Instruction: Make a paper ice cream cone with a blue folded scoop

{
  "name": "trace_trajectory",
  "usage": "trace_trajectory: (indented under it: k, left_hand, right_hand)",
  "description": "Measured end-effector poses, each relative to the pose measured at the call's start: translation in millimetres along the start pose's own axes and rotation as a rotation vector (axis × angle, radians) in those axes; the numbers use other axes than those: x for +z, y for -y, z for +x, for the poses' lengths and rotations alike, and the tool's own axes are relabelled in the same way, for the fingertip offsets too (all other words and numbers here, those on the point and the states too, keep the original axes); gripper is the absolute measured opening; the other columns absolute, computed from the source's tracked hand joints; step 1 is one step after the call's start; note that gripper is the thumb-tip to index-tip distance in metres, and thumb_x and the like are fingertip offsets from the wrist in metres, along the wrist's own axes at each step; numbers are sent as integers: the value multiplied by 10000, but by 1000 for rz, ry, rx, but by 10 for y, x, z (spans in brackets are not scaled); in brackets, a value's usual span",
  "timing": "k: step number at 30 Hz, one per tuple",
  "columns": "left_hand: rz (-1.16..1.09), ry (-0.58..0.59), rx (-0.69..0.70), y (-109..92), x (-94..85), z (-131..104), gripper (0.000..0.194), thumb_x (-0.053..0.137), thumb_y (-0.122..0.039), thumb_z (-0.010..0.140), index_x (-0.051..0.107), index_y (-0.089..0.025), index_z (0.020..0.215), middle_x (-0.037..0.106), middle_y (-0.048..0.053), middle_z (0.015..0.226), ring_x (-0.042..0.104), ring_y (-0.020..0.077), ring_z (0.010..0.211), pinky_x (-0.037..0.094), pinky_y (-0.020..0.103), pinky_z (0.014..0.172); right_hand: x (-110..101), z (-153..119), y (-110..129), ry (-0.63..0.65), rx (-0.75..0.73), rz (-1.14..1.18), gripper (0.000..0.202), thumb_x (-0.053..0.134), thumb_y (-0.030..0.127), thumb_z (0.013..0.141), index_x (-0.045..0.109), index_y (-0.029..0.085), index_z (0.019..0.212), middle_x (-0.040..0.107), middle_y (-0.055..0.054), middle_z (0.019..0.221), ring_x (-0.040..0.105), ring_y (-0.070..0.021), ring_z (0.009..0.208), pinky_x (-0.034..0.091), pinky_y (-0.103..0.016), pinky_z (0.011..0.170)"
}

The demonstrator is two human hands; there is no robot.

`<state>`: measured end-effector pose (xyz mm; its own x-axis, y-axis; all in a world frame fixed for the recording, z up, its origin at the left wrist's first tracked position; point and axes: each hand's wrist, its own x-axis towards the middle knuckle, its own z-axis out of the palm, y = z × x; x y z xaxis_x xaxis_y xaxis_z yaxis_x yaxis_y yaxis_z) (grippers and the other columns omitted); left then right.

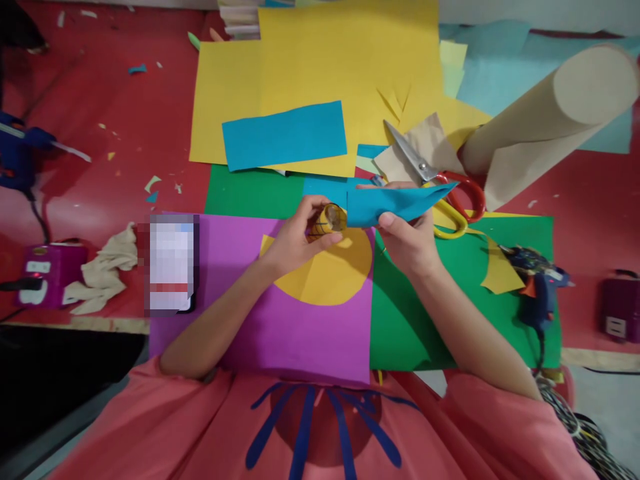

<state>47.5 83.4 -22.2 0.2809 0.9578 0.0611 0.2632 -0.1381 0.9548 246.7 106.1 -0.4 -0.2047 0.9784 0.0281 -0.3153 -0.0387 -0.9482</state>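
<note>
My left hand (295,237) is closed around a short yellow tube with dark lines (325,223), its open end facing right. Between the thumb and fingers of my right hand (410,237) is a blue paper strip (390,203), bent at its right end. The strip's left edge comes up close to the tube; whether they touch I cannot tell. Below both hands a yellow paper circle (330,273) lies on a purple sheet (310,340). Scissors with red and yellow handles (425,172) lie just beyond my right hand.
Another blue strip (285,137) rests on yellow sheets (350,53). A large brown paper roll (540,107) stands at the back right. Glue guns lie at right (543,293) and far left (20,147). A phone (173,267) is at left, near a crumpled cloth (107,267).
</note>
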Motion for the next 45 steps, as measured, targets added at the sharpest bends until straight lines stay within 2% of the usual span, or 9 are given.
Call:
trace_trajectory:
  k: [4, 9, 13, 18, 26, 32, 39, 45]
  left_hand:
    - [117, -20, 10, 0, -2, -6, 510, 662, -551, 801, 452, -257, 1162, 626, 24, 1060, 631, 138, 909, 502, 243, 746]
    - [280, -56, 105, -69, -23, 12, 419, 669, -486, 818, 508, -240, 1116, 617, 28, 1017, 610, 165, 938, 489, 282, 796]
    - [333, -52, 124, -94, -24, 31, 387, 670, -480, 819, 529, -243, 1091, 613, 34, 1008, 605, 179, 951, 486, 302, 814]
    - [330, -51, 97, -69, -27, 21, 433, 673, -510, 807, 511, -237, 1102, 635, 53, 1067, 619, 186, 985, 488, 293, 804]
    - [344, -15, 83, -57, -43, -4, 424, 688, -352, 821, 469, -254, 1171, 644, 32, 1119, 643, 160, 955, 494, 257, 771]
    - [401, 14, 47, -62, -47, -1, 408, 682, -319, 819, 487, -264, 1173, 645, 33, 1163, 635, 191, 1027, 501, 287, 819]
    - [458, 72, 25, -54, -78, 6, 402, 641, -338, 844, 481, -275, 1208, 621, 43, 1210, 606, 218, 1106, 492, 329, 865]
    - [471, 48, 43, -39, -65, 2, 403, 640, -329, 833, 464, -267, 1189, 618, 36, 1179, 615, 214, 1064, 485, 322, 829]
  right_hand:
    - [-6, -22, -32, 5, -106, -134, 404, 800, 477, 686, 594, 277, 971, 713, -38, 1111, 647, -256, 1099, 518, -444, 963]
    - [33, -84, 44, 31, -121, -227, 300, 775, 434, 741, 601, 283, 933, 707, -33, 1135, 641, -234, 1111, 488, -444, 1009]
    - [74, -121, 61, 44, -142, -188, 215, 775, 329, 762, 617, 297, 904, 705, -13, 1122, 639, -217, 1114, 498, -433, 1001]
    - [83, -135, 44, 23, -76, -234, 284, 790, 420, 726, 600, 279, 883, 707, -36, 1092, 642, -251, 1119, 508, -474, 990]
    - [88, -162, 51, 90, -51, -152, 225, 775, 321, 761, 595, 282, 890, 715, -24, 1079, 659, -219, 1073, 534, -423, 949]
    - [95, -151, 75, 68, 19, -227, 290, 792, 416, 724, 579, 279, 866, 715, -35, 1075, 663, -248, 1057, 544, -450, 940]
    - [77, -136, 98, 98, 14, -237, 253, 786, 334, 745, 595, 262, 895, 718, -26, 1059, 671, -228, 1038, 537, -411, 934]
    - [112, -134, 130, 74, 47, -210, 251, 775, 297, 743, 560, 249, 864, 727, -23, 1042, 678, -209, 1009, 550, -383, 892]
